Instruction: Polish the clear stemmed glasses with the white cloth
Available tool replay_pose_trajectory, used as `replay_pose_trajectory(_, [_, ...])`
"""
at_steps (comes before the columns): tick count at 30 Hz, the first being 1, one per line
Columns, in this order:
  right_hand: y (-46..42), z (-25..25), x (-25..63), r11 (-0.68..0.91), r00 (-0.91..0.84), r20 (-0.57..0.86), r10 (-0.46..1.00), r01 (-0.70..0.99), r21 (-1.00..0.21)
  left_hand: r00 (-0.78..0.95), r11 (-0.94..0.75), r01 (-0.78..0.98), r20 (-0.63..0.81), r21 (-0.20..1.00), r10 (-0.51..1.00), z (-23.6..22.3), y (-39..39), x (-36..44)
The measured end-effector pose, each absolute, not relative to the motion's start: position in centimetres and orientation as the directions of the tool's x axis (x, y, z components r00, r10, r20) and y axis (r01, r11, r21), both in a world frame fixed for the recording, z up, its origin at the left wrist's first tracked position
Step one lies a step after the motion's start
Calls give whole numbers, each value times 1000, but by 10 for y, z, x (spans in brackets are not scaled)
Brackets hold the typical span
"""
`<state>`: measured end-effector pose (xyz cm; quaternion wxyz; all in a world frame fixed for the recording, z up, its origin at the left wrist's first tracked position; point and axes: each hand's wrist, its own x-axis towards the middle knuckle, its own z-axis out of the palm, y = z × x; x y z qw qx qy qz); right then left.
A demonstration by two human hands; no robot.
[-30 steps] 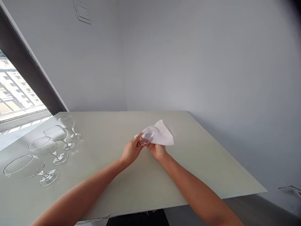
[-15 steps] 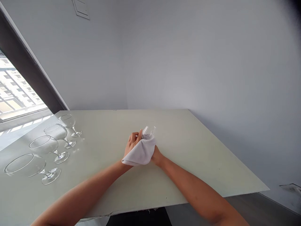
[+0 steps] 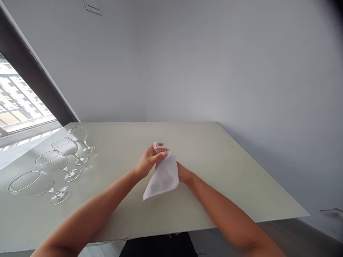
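My left hand (image 3: 147, 161) is closed round a small clear glass (image 3: 160, 146), thumb on the near side and fingers behind it. A white cloth (image 3: 163, 178) covers the lower part of the glass and hangs down in a loose corner toward me. From the right, my right hand (image 3: 184, 173) grips the cloth. Its fingers are hidden behind the fabric. Both hands are above the middle of the table. How much of the glass lies under the cloth cannot be seen.
Several clear stemmed glasses (image 3: 46, 182) stand upright in a row along the left side of the pale table (image 3: 227, 185). A window (image 3: 21, 100) is beyond them at the left. Grey walls (image 3: 214, 64) rise behind the table and on its right.
My left hand has turned, so its thumb and fingers now show round the glass. The cloth has shifted, and its loose corner hangs lower. The view has tilted slightly.
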<state>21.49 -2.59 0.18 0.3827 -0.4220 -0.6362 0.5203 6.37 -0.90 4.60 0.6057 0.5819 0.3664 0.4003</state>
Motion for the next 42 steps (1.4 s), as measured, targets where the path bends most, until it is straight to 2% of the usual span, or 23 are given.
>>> replay_pose_trajectory(5, [-19,-5,214,263,-325,147,934,350,-899,165,-36,-143,60,989,984,41,-10,70])
replay_pose_trajectory(9, [-11,-4,224,401,-241,322,916,485,-777,52,-24,-277,39,960,998,39,2,64])
replay_pose_trajectory(13, [-5,1,238,475,-158,476,865,559,-680,-40,-36,-375,23,926,999,45,20,46])
replay_pose_trajectory(16, [-6,3,236,550,-235,555,798,660,-512,-83,-73,-395,43,916,996,50,23,42])
replay_pose_trajectory(18, [-11,3,228,583,-327,544,773,706,-403,-45,-31,-420,14,907,999,50,18,47])
replay_pose_trajectory(20, [-17,3,218,608,-391,520,760,711,-354,23,34,-450,-27,893,999,47,10,56])
replay_pose_trajectory(22, [-23,4,214,616,-409,496,765,690,-380,85,124,-486,-95,865,992,42,4,63])
replay_pose_trajectory(26, [-25,3,219,530,-360,389,848,590,-610,198,340,-597,-277,726,940,39,2,67])
replay_pose_trajectory(28, [-22,0,221,456,-308,337,890,563,-689,219,359,-646,-287,674,933,43,7,64])
replay_pose_trajectory(30, [-18,-3,221,409,-277,301,913,597,-690,162,280,-682,-234,675,959,50,12,59])
replay_pose_trajectory(31, [-17,-3,220,410,-291,289,912,635,-654,108,210,-691,-189,692,976,55,15,55])
replay_pose_trajectory(35, [-13,11,229,546,-505,206,838,773,-322,-103,-123,-595,77,794,992,71,23,40])
replay_pose_trajectory(37, [-14,26,244,565,-558,104,823,787,-247,-166,-252,-493,194,833,967,73,22,35])
replay_pose_trajectory(39, [-16,42,261,503,-509,69,858,805,-315,-193,-318,-387,261,866,946,71,19,34])
replay_pose_trajectory(42, [-20,65,269,352,-264,235,935,767,-537,-152,-355,-255,326,899,933,64,11,45])
